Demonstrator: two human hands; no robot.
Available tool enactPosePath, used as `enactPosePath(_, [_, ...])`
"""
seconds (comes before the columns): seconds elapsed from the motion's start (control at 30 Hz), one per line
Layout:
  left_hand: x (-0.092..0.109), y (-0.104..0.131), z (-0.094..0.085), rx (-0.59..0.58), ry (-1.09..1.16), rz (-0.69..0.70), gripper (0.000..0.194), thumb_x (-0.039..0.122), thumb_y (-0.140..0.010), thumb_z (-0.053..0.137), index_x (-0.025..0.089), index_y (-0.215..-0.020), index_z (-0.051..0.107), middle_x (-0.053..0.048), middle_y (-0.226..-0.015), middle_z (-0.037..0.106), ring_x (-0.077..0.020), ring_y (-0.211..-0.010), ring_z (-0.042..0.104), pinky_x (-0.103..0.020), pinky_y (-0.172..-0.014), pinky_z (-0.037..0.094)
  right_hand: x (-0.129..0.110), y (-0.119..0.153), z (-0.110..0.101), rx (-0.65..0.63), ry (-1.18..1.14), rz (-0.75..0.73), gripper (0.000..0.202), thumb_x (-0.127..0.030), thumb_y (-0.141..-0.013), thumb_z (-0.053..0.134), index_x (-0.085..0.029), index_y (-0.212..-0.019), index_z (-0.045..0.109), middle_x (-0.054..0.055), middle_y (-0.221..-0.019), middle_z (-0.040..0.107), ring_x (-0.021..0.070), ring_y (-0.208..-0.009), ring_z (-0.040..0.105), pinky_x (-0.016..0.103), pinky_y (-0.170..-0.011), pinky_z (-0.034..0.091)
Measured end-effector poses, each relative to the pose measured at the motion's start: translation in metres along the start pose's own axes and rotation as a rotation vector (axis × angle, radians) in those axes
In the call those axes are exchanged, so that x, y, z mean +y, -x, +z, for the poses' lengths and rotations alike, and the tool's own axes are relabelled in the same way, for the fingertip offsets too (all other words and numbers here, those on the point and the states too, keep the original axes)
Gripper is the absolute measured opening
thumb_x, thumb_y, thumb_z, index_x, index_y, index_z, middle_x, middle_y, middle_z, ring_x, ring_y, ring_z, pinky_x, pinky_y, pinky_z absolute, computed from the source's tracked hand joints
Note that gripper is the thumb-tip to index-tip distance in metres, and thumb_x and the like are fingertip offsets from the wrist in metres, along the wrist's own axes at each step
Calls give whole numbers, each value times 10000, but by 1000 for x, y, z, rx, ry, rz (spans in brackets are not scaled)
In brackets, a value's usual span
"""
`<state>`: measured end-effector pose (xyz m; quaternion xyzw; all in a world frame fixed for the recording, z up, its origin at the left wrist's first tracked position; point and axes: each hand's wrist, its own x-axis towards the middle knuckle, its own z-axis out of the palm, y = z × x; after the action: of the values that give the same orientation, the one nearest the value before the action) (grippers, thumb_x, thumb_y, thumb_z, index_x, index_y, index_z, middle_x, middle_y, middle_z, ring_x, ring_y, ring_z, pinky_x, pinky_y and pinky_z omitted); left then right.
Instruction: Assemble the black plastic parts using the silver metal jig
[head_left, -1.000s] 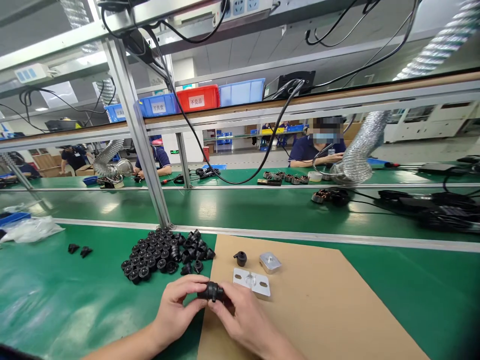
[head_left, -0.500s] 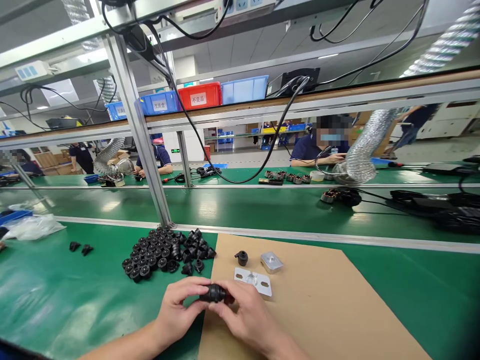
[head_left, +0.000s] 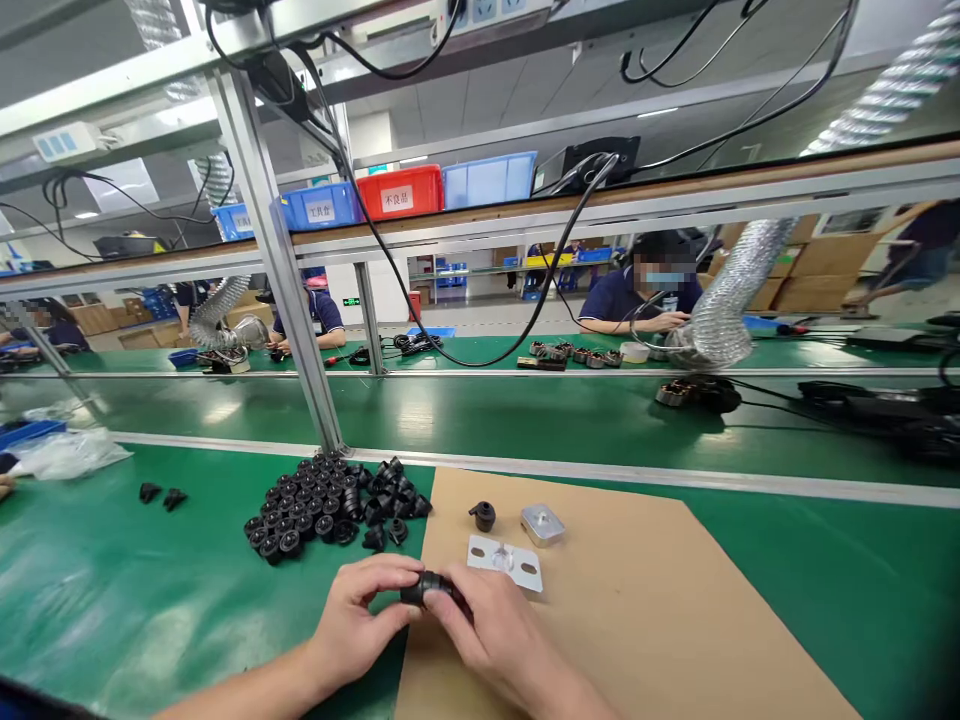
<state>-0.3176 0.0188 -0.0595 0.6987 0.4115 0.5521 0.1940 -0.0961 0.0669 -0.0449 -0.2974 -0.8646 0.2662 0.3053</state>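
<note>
A black ribbed plastic part [head_left: 421,588], roughly cylindrical, is held between my two hands over the left edge of a brown cardboard sheet [head_left: 637,610]. My left hand [head_left: 367,605] pinches its left end between thumb and fingers. Around the right end my right hand [head_left: 484,615] is closed, its thumb across the front, hiding much of that end. Just beyond my right hand lies a silver metal plate [head_left: 517,568] with two slots. Behind it are a silver square block [head_left: 542,524] and a small black part with a side spout [head_left: 484,516].
Many black round parts [head_left: 300,510] are heaped left of the cardboard on the green table [head_left: 150,590]. Two small black pieces [head_left: 162,495] lie farther left, near a clear plastic bag [head_left: 71,452]. A metal post [head_left: 281,270] rises behind the heap. Co-workers sit across the conveyor [head_left: 487,410].
My right thumb has moved up across the black part, covering more of its right end. On the conveyor, the dark items at right have shifted rightward.
</note>
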Motion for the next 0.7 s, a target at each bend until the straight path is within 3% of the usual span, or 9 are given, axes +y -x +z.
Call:
enactPosePath(0.07, [0,0,0,-3,24,-13,292,192,-834,879,323,-1088,820,-54,-1087,846,-240,-1005,806,-335,-913,663,-2,-1,-2,-2,-8,65,445,-462,-1105,368,-219,-800,583,17,-707,655,188,-621,576,322,-601,343])
enactPosePath(0.13, [-1,0,0,4,98,-51,263,215,-858,860,305,-1101,815,-71,-1108,837,-248,-1031,797,-337,-900,669,-1,-1,-8,21,-71,42,425,-423,-1120,308,-226,-943,639,20,-778,677,189,-683,604,314,-636,386])
enactPosePath(0.2, [-2,0,1,8,195,-106,234,243,-878,842,270,-1108,808,-98,-1128,824,-263,-1047,791,-356,-896,675,1,-1,-16,40,-124,-38,274,-337,-1081,406,-248,-1237,613,33,-941,705,192,-786,635,307,-701,453])
enactPosePath(0.23, [-3,1,2,14,237,-135,229,251,-879,841,252,-1105,805,-111,-1132,819,-270,-1045,790,-369,-899,676,3,-1,-18,38,-126,-96,322,-287,-1035,482,-258,-1345,563,50,-1038,707,197,-838,643,308,-729,478])
enactPosePath(0.37, [-7,2,4,59,267,-171,212,234,-807,898,214,-992,795,-127,-1113,822,-282,-1014,799,-384,-883,679,9,-4,-14,25,-113,-252,428,-131,-923,540,-263,-1325,609,90,-1163,701,228,-959,656,327,-786,523])
enactPosePath(0.43, [-8,3,3,67,160,-134,113,204,-811,881,213,-846,774,-125,-1113,826,-287,-1027,797,-394,-894,669,9,-5,-5,40,-181,-171,355,-147,-945,549,-254,-1267,653,74,-1065,723,223,-910,664,328,-775,527])
enactPosePath(0.53, [-5,3,1,42,-2,-73,179,194,-866,816,216,-711,729,-130,-1159,817,-299,-1086,779,-435,-964,634,5,-7,5,52,-317,19,245,-259,-980,607,-243,-1214,679,46,-966,739,206,-814,666,305,-705,519])
enactPosePath(0.63, [-3,2,0,14,57,-146,89,271,-878,822,219,-919,762,-159,-1306,755,-317,-1213,725,-449,-1041,602,5,-9,4,71,-329,65,203,-320,-1009,594,-251,-1175,689,31,-931,736,200,-793,656,304,-700,509])
enactPosePath(0.7, [-4,0,0,-14,177,-247,271,350,-917,791,215,-1145,737,-176,-1358,723,-316,-1268,697,-445,-1084,578,8,-10,0,87,-274,40,197,-334,-1006,604,-255,-1163,692,28,-922,729,201,-785,646,318,-724,510])
